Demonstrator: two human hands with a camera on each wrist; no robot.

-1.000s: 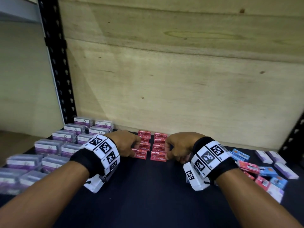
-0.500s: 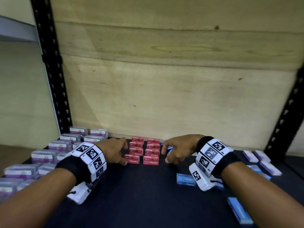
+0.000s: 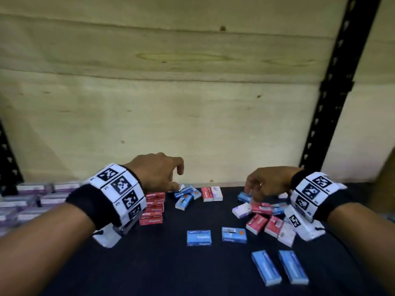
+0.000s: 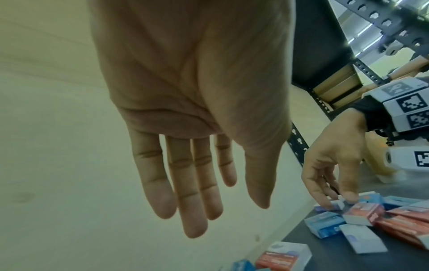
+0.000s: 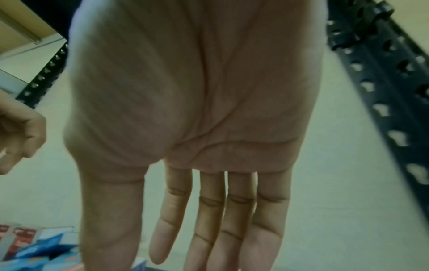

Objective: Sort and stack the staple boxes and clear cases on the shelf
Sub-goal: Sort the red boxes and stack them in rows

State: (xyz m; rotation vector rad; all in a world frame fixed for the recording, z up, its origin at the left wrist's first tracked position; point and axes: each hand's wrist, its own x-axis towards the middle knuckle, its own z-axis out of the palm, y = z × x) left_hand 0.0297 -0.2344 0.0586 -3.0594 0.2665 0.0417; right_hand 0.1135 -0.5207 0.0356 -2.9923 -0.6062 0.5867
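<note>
- Here the left hand [image 3: 157,173] hangs above the back of the shelf [image 3: 149,263], palm down, its fingers [image 4: 190,192] straight and slightly spread in the left wrist view, holding nothing.
- The right hand [image 3: 268,182] reaches down into a loose pile of boxes; its fingers [image 5: 209,220] look straight and together in its own wrist view, while the left wrist view shows the fingertips touching a small blue box [image 4: 329,207]. Whether it grips that box I cannot tell.
- Both wrists carry white bands with black square markers [image 3: 119,189].
- Just under and in front of the left hand stands a neat stack of red staple boxes [image 3: 152,208], partly hidden by the left wrist band.
- Between the hands, near the back wall, lie a few blue boxes [image 3: 186,196] jumbled together, with a red box [image 3: 207,194] and a white one [image 3: 217,193] side by side.
- Under the right hand the pile [image 3: 263,218] mixes red, blue and white boxes at odd angles.
- Nearer the person, two blue boxes [image 3: 198,237] lie flat side by side, and two longer blue boxes [image 3: 280,269] lie beside each other at the front right.
- Far left, rows of clear cases with purple labels [image 3: 25,201] are blurred and cut off by the frame edge.
- A plywood wall [image 3: 192,114] backs the shelf; a black punched post [image 3: 333,92] rises on the right.
</note>
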